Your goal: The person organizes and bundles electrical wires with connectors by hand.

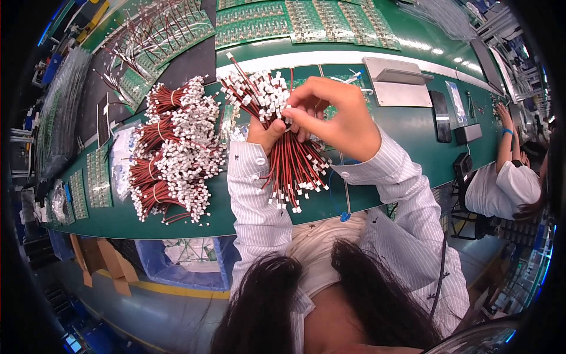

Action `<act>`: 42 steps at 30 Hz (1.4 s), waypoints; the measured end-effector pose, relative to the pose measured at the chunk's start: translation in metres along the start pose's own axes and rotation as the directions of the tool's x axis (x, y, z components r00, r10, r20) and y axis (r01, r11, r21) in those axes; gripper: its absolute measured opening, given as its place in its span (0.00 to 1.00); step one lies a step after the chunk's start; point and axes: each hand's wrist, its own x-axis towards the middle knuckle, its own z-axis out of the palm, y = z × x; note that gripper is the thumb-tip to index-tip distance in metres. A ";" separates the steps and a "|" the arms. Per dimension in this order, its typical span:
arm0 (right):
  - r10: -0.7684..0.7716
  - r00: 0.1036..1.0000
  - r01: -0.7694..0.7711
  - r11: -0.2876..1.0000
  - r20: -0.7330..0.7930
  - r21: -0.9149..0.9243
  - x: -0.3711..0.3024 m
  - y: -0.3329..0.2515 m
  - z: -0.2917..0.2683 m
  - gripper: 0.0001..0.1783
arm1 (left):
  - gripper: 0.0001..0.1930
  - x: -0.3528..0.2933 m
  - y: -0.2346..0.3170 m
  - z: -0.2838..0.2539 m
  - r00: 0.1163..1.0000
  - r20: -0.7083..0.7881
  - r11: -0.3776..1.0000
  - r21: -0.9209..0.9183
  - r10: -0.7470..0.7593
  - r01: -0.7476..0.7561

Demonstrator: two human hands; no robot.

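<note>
A thick bundle of red and black cables with white connectors [293, 165] is held upright in my left hand [265, 134], whose fingers wrap round its middle. White plugs crowd the bundle's top, and the lower wire ends fan out over the green table. My right hand [339, 115] is closed in a pinch at the upper edge of the bundle, thumb and forefinger meeting by the white plugs. Whatever lies between those fingertips is too small to make out. To the left of my left hand lie several tied bundles of similar cables [177, 147], heaped in a pile.
Green circuit board panels [253, 26] line the far side of the table [407, 127]. Boards with wires attached [171, 44] lie at the far left. A metal bracket [398, 82] and a black phone [440, 116] rest at right. Below stands a blue bin [221, 277]. A co-worker [507, 186] sits at right.
</note>
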 end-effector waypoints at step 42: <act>0.156 0.984 -0.173 0.949 0.087 0.263 -0.101 0.004 -0.002 0.07 | 0.12 0.002 0.005 0.007 0.987 -0.149 0.936 -0.336 0.061 -0.109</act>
